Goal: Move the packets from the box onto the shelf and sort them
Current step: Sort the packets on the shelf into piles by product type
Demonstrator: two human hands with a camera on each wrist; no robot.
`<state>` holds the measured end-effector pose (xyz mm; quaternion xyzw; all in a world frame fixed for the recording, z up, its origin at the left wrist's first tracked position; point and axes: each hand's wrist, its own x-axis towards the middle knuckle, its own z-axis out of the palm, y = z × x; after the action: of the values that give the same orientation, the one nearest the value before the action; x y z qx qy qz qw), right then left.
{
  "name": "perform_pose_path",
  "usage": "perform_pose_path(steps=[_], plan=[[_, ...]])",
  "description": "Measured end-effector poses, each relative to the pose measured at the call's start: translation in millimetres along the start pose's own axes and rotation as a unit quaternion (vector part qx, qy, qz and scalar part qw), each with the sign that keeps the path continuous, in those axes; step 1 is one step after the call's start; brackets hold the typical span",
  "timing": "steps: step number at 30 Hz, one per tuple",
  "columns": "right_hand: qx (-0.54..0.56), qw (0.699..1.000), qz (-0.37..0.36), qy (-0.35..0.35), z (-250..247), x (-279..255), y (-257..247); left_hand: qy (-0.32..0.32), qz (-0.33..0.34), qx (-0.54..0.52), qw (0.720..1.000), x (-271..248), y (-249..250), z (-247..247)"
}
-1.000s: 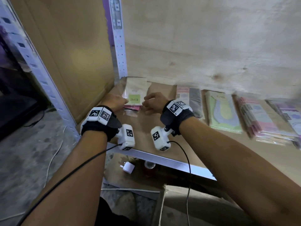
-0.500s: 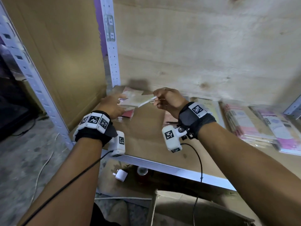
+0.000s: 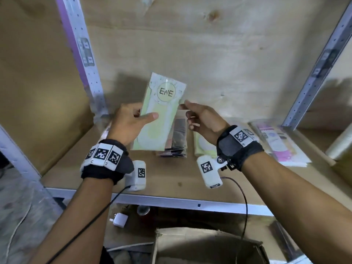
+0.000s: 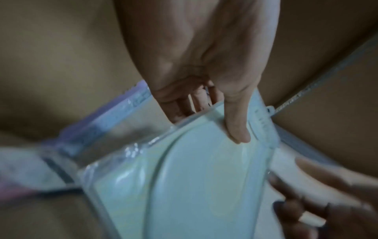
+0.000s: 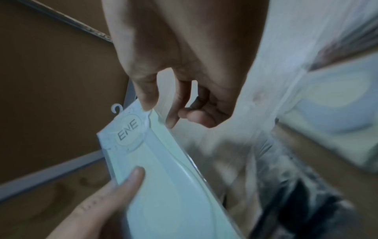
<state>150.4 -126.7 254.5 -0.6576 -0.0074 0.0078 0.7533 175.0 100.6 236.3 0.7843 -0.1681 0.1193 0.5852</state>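
Held above the shelf (image 3: pixel 171 180), the green ENE packet (image 3: pixel 162 119), gripped by the left hand (image 3: pixel 129 122) and pinched at its edge by the right hand (image 3: pixel 202 119), may slip from its slick film.

White plug adapter (image 3: pixel 119 220) on floor below shelf edge; small round jar (image 3: pixel 143 209) just right of it; clear plastic roll (image 3: pixel 341 142) far right.

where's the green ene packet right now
In the head view the green ENE packet is raised above the shelf, centre-left, held between the left hand and right hand.
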Motion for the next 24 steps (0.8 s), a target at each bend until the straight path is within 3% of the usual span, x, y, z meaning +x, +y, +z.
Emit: perform_pose_path(steps=[5,10,15,20,24], plan=[[-0.200,0.976,-0.018,-0.090,-32,-27,20,-0.016,-0.056,-0.148,0.987,-4,-1,42],[-0.199,0.975,0.006,-0.100,-71,-40,32,-0.036,-0.116,-0.196,0.973,-5,-6,77],[-0.247,0.958,0.035,-0.140,-110,-50,34,0.031,-0.140,-0.255,0.956,1,-5,91],[-0.263,0.960,0.040,-0.088,-139,-51,29,-0.012,-0.183,-0.206,0.961,6,-8,109],[-0.245,0.969,0.028,-0.025,-162,-53,28,-0.039,-0.212,-0.281,0.935,11,-8,126]])
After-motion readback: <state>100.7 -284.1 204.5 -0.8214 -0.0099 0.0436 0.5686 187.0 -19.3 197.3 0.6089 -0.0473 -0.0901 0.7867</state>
